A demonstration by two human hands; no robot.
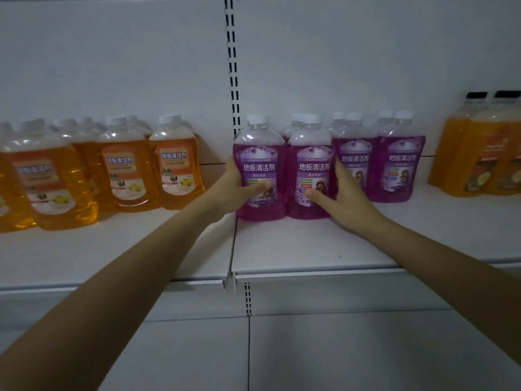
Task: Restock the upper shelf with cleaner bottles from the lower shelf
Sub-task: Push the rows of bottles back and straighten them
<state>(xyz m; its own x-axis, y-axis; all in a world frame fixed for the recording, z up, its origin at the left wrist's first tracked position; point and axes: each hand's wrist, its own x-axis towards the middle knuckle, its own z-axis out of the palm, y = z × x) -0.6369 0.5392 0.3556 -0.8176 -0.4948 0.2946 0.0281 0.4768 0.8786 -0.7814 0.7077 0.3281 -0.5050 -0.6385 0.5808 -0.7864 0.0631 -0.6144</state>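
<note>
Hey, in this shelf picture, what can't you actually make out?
Head view:
- Fingers of the left hand: hidden behind the purple plastic cleaner bottle it grips.
- Rear purple bottles: only white caps show past the front ones.
- Orange plastic cleaner bottles at the left edge: blurred, cropped.
- Black-capped orange bottles: cropped by right edge, labels unreadable.

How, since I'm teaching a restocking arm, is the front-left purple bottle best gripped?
Grip the front-left purple bottle round its wide lower body, below the tapering shoulder, from the left: that side is open, while the neighbouring purple bottle crowds its right. The left hand holds it so.
</note>
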